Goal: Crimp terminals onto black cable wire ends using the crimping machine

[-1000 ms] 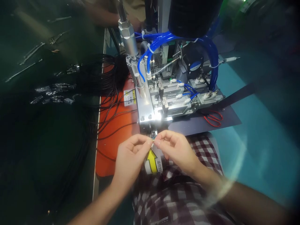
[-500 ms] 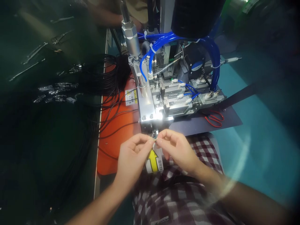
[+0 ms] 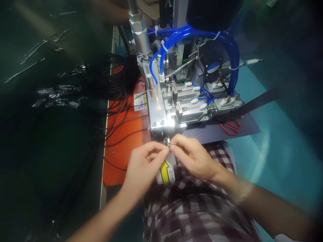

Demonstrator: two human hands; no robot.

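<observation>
My left hand [image 3: 143, 166] and my right hand [image 3: 193, 154] meet fingertip to fingertip just in front of a small metal machine [image 3: 176, 101]. Both pinch a tiny part [image 3: 168, 148] between thumb and forefinger; it is too small to name. Right below the fingers is a white label with a yellow arrow [image 3: 165, 172]. The machine's bright aluminium front plate [image 3: 160, 121] sits directly behind the fingertips.
Blue air hoses [image 3: 202, 33] loop over the machine. Black cables [image 3: 118, 101] spill across an orange mat [image 3: 121, 148] at the left. Red-handled scissors [image 3: 230, 126] lie on a dark sheet at the right. Small clear connectors [image 3: 55, 97] lie on the dark bench.
Both hands have shifted slightly up and closer to the machine's front edge, still pinched together on the tiny part. The view has tilted a little.
</observation>
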